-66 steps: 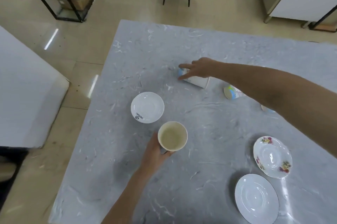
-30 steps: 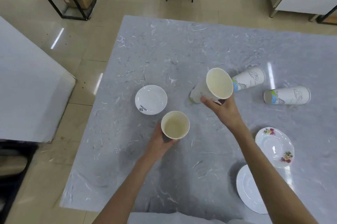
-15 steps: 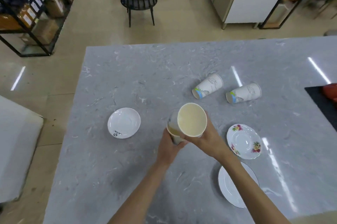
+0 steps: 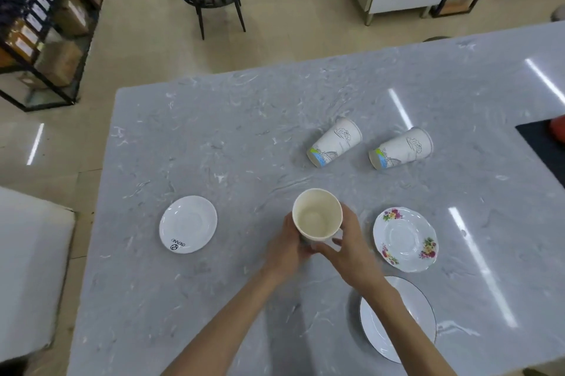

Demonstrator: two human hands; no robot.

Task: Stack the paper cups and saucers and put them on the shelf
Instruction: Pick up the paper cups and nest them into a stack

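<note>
Both hands, left [image 4: 287, 245] and right [image 4: 351, 248], wrap curled fingers around the upright cup [image 4: 317, 213]. Two cups [image 4: 334, 142] lie beyond it; a floral saucer [image 4: 405, 239] sits right.

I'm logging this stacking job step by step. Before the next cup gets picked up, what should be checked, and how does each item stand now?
1. Upright cup held by both hands, left hand and right hand: ok.
2. Second cup fully nested inside it: cannot tell, only one rim shows.
3. Two lying cups, nearer and farther, unobstructed on the table: ok.
4. A hand free to fetch one: not ok.
5. Three saucers, white, floral and rimmed, stacked: not ok.
</note>
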